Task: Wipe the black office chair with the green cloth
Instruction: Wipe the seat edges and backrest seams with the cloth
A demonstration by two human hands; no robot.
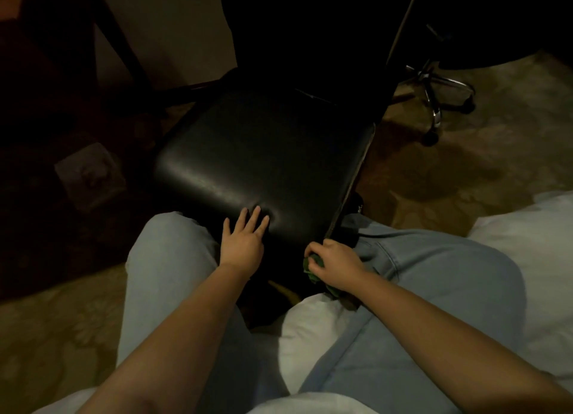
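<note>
The black office chair (257,153) stands right in front of me, its shiny seat facing up and its dark backrest rising at the top of the view. My left hand (243,240) lies flat with straight fingers pressing on the seat's front edge. My right hand (333,263) grips the bunched green cloth (311,269) at the seat's front right corner, below the seat's edge. Most of the cloth is hidden under my fingers.
My knees in light blue jeans (434,277) flank the chair, and I sit on white bedding (533,237). A second chair's chrome wheeled base (446,94) stands at the back right. A small box (90,175) sits on the dark floor at left. A dark desk leg crosses the upper left.
</note>
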